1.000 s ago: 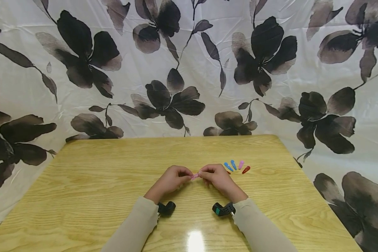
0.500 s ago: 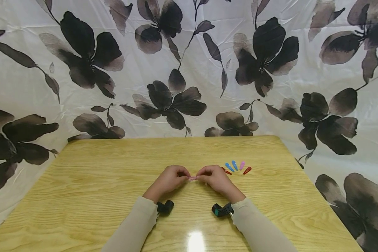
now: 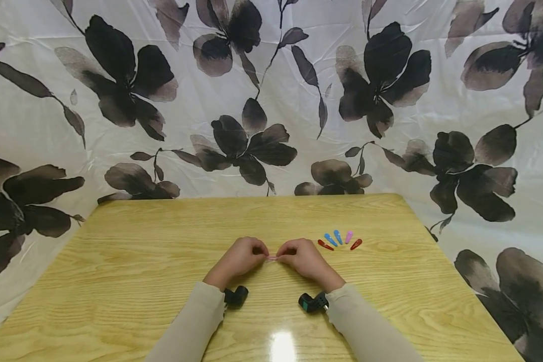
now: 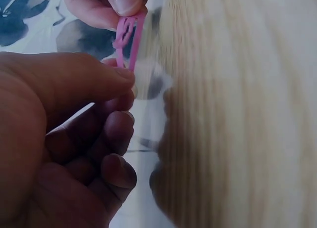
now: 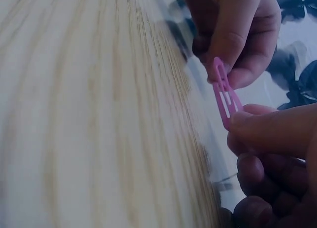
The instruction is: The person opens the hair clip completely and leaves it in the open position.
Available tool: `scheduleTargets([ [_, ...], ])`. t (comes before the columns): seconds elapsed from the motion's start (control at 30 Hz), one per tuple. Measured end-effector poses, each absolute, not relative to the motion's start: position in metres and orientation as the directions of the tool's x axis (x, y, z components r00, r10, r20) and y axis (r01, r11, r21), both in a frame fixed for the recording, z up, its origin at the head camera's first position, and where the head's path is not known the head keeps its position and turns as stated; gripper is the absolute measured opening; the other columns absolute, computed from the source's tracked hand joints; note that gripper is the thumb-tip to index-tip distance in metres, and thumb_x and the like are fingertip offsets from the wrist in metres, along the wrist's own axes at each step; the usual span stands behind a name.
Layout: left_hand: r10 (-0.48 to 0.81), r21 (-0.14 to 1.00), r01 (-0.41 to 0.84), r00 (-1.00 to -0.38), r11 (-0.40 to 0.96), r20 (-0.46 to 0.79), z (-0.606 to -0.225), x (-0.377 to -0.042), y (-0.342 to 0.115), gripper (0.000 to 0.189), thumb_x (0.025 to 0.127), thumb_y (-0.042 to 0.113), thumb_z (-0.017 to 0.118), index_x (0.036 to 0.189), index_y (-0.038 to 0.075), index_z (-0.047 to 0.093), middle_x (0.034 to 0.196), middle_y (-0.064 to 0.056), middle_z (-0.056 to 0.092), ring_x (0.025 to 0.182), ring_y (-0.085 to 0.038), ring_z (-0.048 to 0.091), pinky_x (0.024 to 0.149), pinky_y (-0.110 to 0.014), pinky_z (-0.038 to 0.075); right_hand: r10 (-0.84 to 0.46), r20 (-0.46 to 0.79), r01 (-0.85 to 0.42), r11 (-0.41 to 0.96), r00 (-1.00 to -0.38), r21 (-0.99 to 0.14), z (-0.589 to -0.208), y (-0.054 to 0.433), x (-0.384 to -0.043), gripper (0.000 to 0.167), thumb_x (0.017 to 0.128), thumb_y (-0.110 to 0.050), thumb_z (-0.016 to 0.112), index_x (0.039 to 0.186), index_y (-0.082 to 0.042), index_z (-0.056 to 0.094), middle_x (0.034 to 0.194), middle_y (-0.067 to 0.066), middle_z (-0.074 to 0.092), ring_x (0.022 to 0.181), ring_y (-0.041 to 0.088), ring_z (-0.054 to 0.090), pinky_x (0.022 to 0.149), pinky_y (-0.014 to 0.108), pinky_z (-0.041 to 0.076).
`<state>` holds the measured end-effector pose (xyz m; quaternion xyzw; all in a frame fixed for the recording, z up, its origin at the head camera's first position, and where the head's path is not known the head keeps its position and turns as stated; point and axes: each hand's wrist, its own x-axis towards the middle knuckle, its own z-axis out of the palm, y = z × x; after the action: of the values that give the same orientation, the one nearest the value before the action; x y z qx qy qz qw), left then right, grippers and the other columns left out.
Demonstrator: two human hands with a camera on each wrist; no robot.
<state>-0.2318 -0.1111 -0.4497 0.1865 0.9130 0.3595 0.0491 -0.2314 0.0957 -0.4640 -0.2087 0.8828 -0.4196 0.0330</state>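
Between my two hands, low over the wooden table [image 3: 163, 301], is a pink snap hair clip [image 5: 221, 89]. My left hand [image 3: 241, 259] pinches one end with thumb and forefinger. The other end is pinched by my right hand [image 3: 305, 259] in the same way. In the left wrist view the hair clip [image 4: 133, 40] shows gaps between its narrow strips, while its ends are partly covered by fingertips. The remaining fingers of both hands curl loosely beneath.
To the right beyond my right hand, several snap clips lie fanned out: a red clip [image 3: 326, 245], two blue clips [image 3: 331, 240], a pink clip [image 3: 349, 237] and another red clip [image 3: 356, 244]. A floral cloth [image 3: 262, 100] hangs behind the table.
Both hands have shifted a little left with the pink hair clip, which has turned more level. The left red clip, partly hidden before by my right hand, is now fully visible.
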Motion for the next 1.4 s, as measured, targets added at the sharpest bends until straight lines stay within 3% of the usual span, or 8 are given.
scheduleTargets([
  [0.4,0.382,0.671,0.304,-0.924,0.676,0.034,-0.461,-0.224,-0.117,0.011,0.088,0.007,0.065,0.081,0.015,0.069,0.079,0.003,0.063,0.07,-0.012,0.052,0.067,-0.03,0.046,-0.415,0.126,-0.368,0.578,-0.901,-0.728,-0.473,0.087,-0.227,0.006,0.087,-0.022,0.072,0.083,-0.023,0.075,0.084,-0.01,0.071,0.082,0.007,0.063,0.078,0.028,0.05],
  [1.4,0.377,0.648,0.3,-0.926,0.7,0.021,-0.451,-0.232,-0.115,0.012,0.087,0.006,0.064,0.082,0.014,0.07,0.082,0.003,0.065,0.072,-0.012,0.054,0.069,-0.03,0.047,-0.418,0.135,-0.389,0.615,-0.898,-0.686,-0.464,0.086,-0.231,0.007,0.089,-0.021,0.07,0.088,-0.02,0.077,0.09,-0.007,0.073,0.089,0.013,0.065,0.083,0.033,0.051],
])
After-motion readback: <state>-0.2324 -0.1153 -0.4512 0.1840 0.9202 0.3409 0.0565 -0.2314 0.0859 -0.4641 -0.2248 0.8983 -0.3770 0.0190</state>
